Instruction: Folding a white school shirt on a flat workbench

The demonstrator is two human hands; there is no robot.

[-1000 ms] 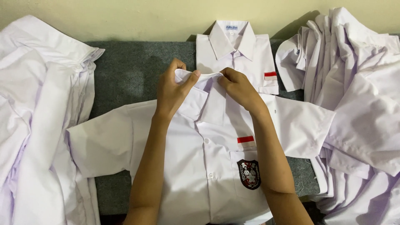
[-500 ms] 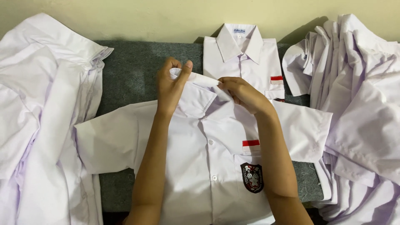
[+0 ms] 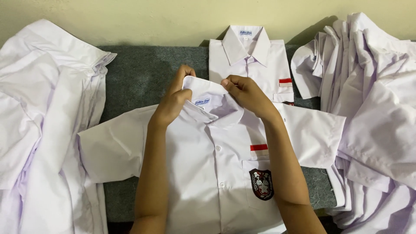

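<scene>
Having lifted the collar (image 3: 203,89) higher off the neckline than half a second ago, now showing its inner label. Lying nearest, spread flat and buttoned on the grey desk (image 3: 138,78): the white short-sleeved shirt (image 3: 208,173), sleeves out to both sides, dark crest on the chest pocket, red-and-white strip above it. Pinching the collar's left end between thumb and fingers: the left hand (image 3: 175,97). Closing narrowly on the collar's right end: the right hand (image 3: 245,91), fingers curled over the fold. Judging the cloth as light, soft and limp, slumping wherever unsupported; only the collar band looking stiff enough to hold shape, so gripping best there or along the shoulder seams. Lying just beyond, touching the hands' shirt: a folded shirt (image 3: 251,60). Heaping at either side: loose white shirts on the left (image 3: 43,130) and on the right (image 3: 372,112).
</scene>
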